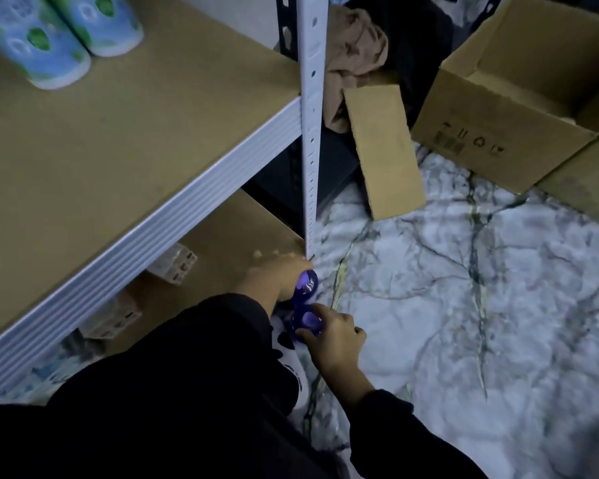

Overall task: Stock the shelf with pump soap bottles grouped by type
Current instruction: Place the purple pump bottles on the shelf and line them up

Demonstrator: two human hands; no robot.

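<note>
**A:** Where are your hands?

**B:** Both reach down toward the floor at the front right corner of the shelf unit [201, 174]. Your left hand [277, 274], in a dark sleeve, stretches forward and low, just beside the foot of the white perforated upright post [311, 133]. Its fingers wrap around a purple bottle [306, 283], whose rounded end shows past your knuckles.

**A:** And the right?

**B:** Your right hand [332, 335] comes in from the lower right, wrist bent, fingers curled over a second purple bottle [307, 321]. That one sits just below the first, close enough that they look to be touching. Both grips are closed around the bottles. The picture is dim and blurred, so the pumps cannot be made out.

**A:** What else is around?

**B:** Two blue-and-green bottles [59, 36] stand at the back left of the upper brown shelf board. On the lower shelf board [242, 233], under the white rail, lie small pale packages [173, 264], too blurred to identify. The floor [464, 305] is white marble-patterned with dark veins. An open cardboard box [519, 108] sits at the upper right, well apart from your hands, and a loose cardboard flap [384, 150] leans near the post. Tan cloth [353, 53] is bunched behind the post.
</note>
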